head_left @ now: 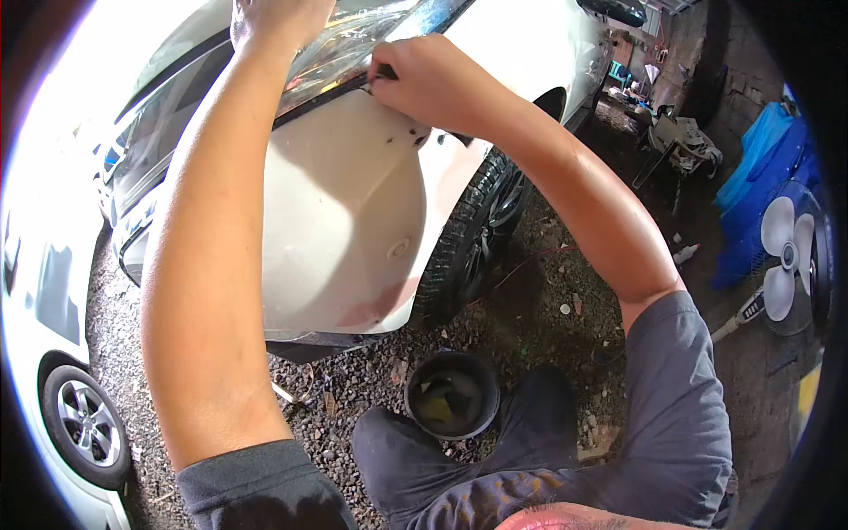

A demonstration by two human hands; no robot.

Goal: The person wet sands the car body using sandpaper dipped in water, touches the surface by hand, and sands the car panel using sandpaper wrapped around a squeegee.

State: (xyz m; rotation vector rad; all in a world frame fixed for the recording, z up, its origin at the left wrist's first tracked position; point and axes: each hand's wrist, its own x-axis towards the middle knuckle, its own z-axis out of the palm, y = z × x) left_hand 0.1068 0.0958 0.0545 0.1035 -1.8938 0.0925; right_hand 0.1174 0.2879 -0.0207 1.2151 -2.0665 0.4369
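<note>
A white car body panel [340,212] with pinkish patches and a few dark holes fills the middle of the view, beside a black tire [459,238]. My right hand [424,75] is closed at the panel's upper edge, with a small dark thing between its fingers that is too small to name. Along that edge runs a dark strip [322,104], below a glossy, reflective surface [344,53]. My left hand [283,19] reaches to the top border of the view over the car; its fingers are cut off there.
A black bucket [488,411] with liquid and a yellowish thing inside stands on gravel between my knees. Another white car [53,291] is at the left. At the right are a fan [782,256], a blue tarp [760,177] and a cluttered chair [680,146].
</note>
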